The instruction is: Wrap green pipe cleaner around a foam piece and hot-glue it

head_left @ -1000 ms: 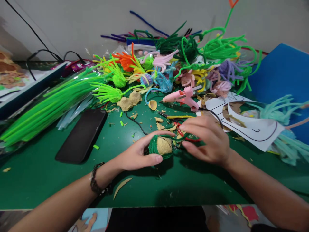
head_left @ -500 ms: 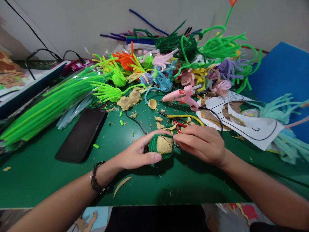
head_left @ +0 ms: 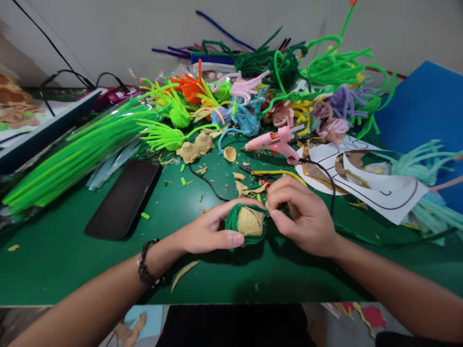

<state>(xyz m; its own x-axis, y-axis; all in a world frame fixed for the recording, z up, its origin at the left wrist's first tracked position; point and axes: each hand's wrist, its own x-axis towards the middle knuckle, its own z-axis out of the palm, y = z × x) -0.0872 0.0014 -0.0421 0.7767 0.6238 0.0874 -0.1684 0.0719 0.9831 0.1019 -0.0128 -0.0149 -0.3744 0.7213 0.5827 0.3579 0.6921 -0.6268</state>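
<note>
In the head view, a clear bag (head_left: 13, 218) packed with bright green pipe cleaners (head_left: 72, 156) lies at left on the table (head_left: 90, 272); centre front, the left hand (head_left: 208, 231) curls round a tan ball (head_left: 250, 222) wrapped in green. The ball's bare side faces up, its long axis hard to tell, and the right hand (head_left: 268, 211) pinches narrow at the ball's right edge, on what I can't tell.

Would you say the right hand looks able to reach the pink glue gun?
Probably yes: the pink glue gun lies beyond the right hand, past a yellow-handled tool, though that hand seems busy at the wrapped ball.
</note>
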